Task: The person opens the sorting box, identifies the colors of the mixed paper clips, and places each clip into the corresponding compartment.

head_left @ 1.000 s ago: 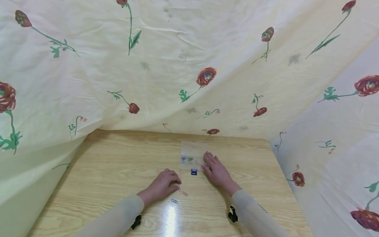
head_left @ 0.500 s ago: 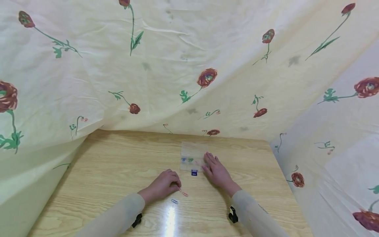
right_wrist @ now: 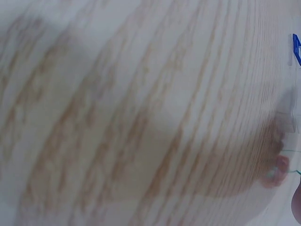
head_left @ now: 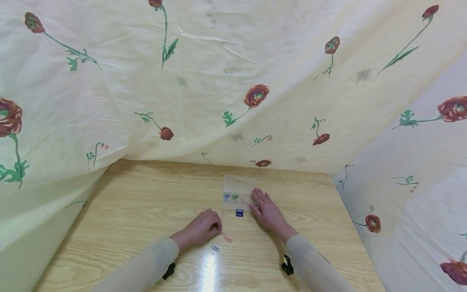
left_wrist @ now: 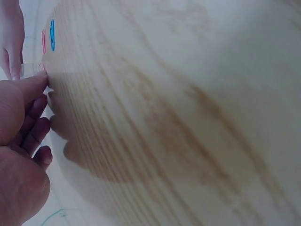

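My left hand (head_left: 200,228) pinches a pink paper clip (head_left: 222,233) between thumb and fingers, low over the table; most of the clip is hidden, and its loop (left_wrist: 41,67) peeks past the thumb tip in the left wrist view. Just right of that hand lies a red paper clip (head_left: 228,239), with a blue paper clip (head_left: 215,248) nearer me. My right hand (head_left: 268,211) rests with extended fingers on the right side of a clear compartment box (head_left: 226,205). The box's lid (head_left: 238,183) is folded back. Blue clips (head_left: 226,196) and green clips (head_left: 235,197) sit in separate compartments.
A blue latch (head_left: 239,213) sticks out from the box's front edge. The wooden table (head_left: 153,194) ends at a flowered cloth (head_left: 204,81) hanging behind and along both sides. Black wrist straps (head_left: 287,265) show below the sleeves.
The pink clip, whose length showed below the left fingertips a second ago, is now mostly covered by them. The left fingers have closed in on it; the right hand stays put.
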Action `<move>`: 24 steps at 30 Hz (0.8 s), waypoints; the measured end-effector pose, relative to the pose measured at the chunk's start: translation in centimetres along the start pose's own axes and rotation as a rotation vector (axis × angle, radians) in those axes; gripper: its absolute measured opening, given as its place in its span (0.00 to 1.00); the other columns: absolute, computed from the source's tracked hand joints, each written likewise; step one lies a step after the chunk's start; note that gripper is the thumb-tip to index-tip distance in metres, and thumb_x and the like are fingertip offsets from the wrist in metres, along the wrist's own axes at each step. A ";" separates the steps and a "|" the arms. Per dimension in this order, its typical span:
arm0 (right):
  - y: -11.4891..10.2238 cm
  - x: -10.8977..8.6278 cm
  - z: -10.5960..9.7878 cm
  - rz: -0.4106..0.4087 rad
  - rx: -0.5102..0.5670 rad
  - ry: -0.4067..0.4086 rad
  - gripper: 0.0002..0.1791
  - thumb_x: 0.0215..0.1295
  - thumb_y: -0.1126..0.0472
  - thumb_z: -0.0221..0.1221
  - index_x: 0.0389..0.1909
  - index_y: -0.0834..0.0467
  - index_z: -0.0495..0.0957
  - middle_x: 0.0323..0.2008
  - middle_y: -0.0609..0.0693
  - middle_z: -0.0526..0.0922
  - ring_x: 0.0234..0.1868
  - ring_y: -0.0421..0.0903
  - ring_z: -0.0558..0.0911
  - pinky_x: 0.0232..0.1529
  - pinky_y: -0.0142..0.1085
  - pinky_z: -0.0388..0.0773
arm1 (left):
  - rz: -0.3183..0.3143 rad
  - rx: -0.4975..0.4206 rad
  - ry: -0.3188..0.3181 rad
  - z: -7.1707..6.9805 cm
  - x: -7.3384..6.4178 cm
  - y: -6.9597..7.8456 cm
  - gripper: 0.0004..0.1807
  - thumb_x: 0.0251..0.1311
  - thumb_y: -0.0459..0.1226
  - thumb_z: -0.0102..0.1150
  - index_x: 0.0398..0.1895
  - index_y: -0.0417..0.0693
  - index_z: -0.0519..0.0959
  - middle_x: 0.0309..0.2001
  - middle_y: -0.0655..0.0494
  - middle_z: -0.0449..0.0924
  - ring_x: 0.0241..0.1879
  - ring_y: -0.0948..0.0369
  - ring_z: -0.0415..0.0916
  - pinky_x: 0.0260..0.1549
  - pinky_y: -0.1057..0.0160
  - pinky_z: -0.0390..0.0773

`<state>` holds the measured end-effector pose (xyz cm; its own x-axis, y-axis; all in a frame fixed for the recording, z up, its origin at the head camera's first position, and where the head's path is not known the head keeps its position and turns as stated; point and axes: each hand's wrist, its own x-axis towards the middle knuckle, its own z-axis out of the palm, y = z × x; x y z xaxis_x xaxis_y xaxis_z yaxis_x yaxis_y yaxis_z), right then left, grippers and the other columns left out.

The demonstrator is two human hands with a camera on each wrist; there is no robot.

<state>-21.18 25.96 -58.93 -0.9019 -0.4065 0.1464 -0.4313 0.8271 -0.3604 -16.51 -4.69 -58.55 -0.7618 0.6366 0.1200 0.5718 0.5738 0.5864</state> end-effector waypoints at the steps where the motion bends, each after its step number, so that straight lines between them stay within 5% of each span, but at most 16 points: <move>1: 0.0 0.0 0.0 0.001 -0.002 0.001 0.36 0.83 0.51 0.57 0.80 0.68 0.62 0.81 0.63 0.62 0.81 0.61 0.62 0.82 0.55 0.55 | 0.002 -0.005 0.001 0.1 0.0 -0.1 0.08 0.68 0.36 0.72 0.34 0.57 0.83 0.36 0.69 0.79 0.40 0.68 0.69 0.42 0.66 0.77; 16: 0.4 0.1 0.3 0.018 0.024 -0.020 0.36 0.84 0.49 0.54 0.82 0.64 0.60 0.82 0.59 0.60 0.83 0.57 0.59 0.83 0.52 0.52 | -0.096 -0.111 0.048 -0.1 0.2 -0.8 0.03 0.70 0.39 0.71 0.38 0.55 0.85 0.37 0.67 0.76 0.40 0.67 0.70 0.42 0.64 0.78; 24: 0.3 0.0 0.4 0.029 0.024 -0.033 0.36 0.84 0.49 0.54 0.82 0.64 0.59 0.82 0.59 0.59 0.83 0.56 0.59 0.83 0.52 0.51 | -0.094 -0.134 0.085 -0.7 1.8 -0.6 0.03 0.71 0.40 0.70 0.38 0.59 0.85 0.38 0.70 0.78 0.43 0.67 0.72 0.45 0.65 0.79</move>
<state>-21.29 26.10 -59.43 -0.9124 -0.3955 0.1054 -0.4041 0.8293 -0.3859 -18.45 -4.24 -58.18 -0.8363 0.5343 0.1232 0.4554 0.5517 0.6987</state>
